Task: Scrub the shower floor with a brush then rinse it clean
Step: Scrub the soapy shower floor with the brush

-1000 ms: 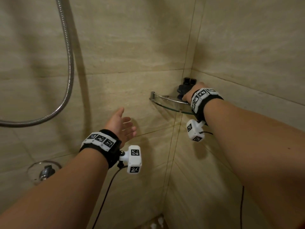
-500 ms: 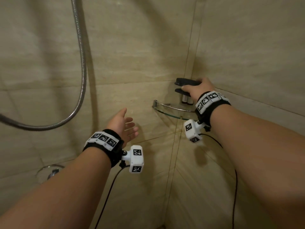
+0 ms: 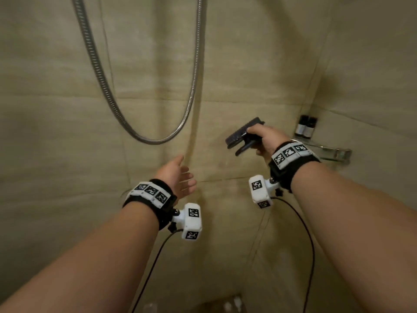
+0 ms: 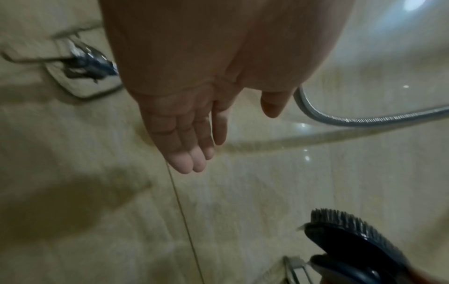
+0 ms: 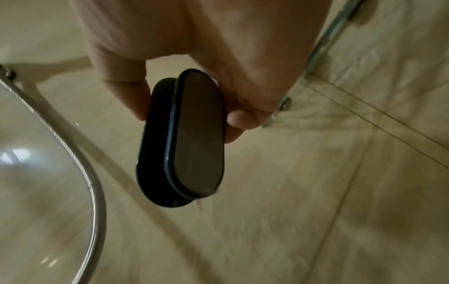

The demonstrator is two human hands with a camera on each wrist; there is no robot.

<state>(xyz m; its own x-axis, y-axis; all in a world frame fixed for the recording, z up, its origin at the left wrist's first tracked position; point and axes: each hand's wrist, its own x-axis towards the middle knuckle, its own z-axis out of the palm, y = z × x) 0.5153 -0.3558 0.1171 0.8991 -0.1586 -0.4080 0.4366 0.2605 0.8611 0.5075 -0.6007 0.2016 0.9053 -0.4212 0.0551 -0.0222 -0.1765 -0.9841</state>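
My right hand [image 3: 262, 138] grips a black scrub brush [image 3: 242, 135] by its handle, held in the air in front of the beige tiled wall, left of the corner shelf. The right wrist view shows the brush [image 5: 187, 138] from its oval back, with my right hand [image 5: 206, 96] curled round it, thumb on one side and fingers on the other. Its bristles [image 4: 340, 219] show at the lower right of the left wrist view. My left hand [image 3: 180, 177] hangs free with straight fingers [image 4: 187, 146], holding nothing. Only a sliver of shower floor [image 3: 225, 306] shows at the bottom edge.
A metal shower hose [image 3: 144, 132] loops down the wall above my left hand. The glass corner shelf [image 3: 325, 150] at the right carries two small dark bottles [image 3: 305, 127]. A chrome tap fitting [image 4: 92, 63] sits on the wall in the left wrist view. Cables hang from both wrist cameras.
My right hand has lifted the brush off the corner shelf and carried it left, away from the corner. The view has swung left; the left hand stays open.
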